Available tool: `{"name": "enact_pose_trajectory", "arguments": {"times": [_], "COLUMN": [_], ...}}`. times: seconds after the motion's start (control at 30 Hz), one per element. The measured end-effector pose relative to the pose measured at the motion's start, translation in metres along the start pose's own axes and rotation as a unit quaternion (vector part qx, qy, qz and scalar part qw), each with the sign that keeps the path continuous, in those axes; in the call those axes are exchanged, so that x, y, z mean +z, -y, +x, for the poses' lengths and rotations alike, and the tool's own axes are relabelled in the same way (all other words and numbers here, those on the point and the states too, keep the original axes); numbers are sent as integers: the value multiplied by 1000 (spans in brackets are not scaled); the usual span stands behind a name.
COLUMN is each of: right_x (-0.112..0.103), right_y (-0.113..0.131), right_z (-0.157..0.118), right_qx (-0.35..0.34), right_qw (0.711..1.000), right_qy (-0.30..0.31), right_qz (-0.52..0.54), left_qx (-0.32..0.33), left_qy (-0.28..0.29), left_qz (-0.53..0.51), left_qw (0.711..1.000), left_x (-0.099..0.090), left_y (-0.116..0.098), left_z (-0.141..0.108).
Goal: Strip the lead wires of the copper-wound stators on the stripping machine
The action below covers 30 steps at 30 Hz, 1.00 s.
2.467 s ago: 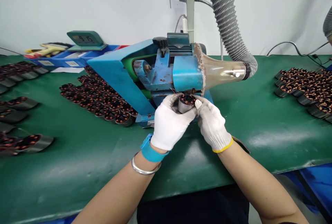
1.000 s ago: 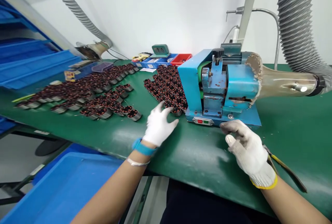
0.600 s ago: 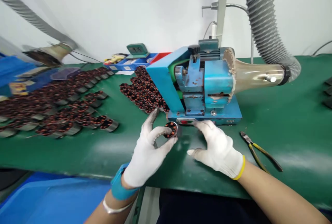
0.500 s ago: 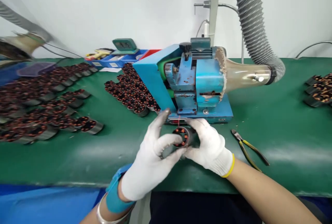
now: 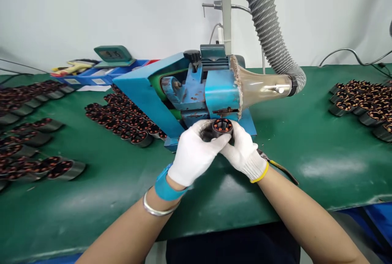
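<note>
A round motor stator (image 5: 222,127) with copper windings is gripped between my two white-gloved hands, its open face turned up toward me. Fingers and thumb of my left hand (image 5: 199,143) close on its left side. On the other side my right hand (image 5: 241,145) clasps it, with the thumb low at the front. The stator is right in front of the slot (image 5: 225,111) in the blue belt-driven machine (image 5: 222,88). A thin wire seems to rise from its far rim toward that slot; whether it enters, I cannot tell.
Many stators stand at the left (image 5: 65,170), beside the machine (image 5: 142,138) and at the right (image 5: 339,109). Yellow-handled pliers (image 5: 283,170) lie partly behind my right wrist. A clear funnel (image 5: 260,86) joins a grey hose (image 5: 266,19). Blue bins (image 5: 98,78) sit at the back left.
Both hands have lifted the stator from near the machine's base to its slot. My left fingers, earlier spread over the stator, now close around its side. The camera view has turned right.
</note>
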State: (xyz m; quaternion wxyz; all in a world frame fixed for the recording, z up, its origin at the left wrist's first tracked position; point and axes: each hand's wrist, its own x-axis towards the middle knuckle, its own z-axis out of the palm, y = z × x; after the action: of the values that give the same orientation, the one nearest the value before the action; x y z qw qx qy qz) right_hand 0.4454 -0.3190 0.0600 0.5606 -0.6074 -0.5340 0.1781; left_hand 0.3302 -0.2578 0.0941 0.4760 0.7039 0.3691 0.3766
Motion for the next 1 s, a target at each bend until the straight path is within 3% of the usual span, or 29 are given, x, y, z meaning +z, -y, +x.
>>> {"name": "enact_pose_trajectory", "arguments": {"times": [0.2,0.7,0.9,1.0], "right_x": [1,12,4,-2], "right_y": [7,1,3,2], "right_z": [0,1,-6,-10], "right_qx": [47,54,8,-78], "right_qw": [998,997,1000,996], "right_qy": [3,-30,-15,1], "right_qz": [-35,44,9,-35], "left_qx": [8,27,46,54], "left_qy": [1,-8,-24,7], "left_qz": [-3,18,28,-23], "left_qw": [1000,999,998,998], "left_x": [2,5,8,4], "left_y": [-8,-12,-5,5], "left_z": [10,14,3,-8]}}
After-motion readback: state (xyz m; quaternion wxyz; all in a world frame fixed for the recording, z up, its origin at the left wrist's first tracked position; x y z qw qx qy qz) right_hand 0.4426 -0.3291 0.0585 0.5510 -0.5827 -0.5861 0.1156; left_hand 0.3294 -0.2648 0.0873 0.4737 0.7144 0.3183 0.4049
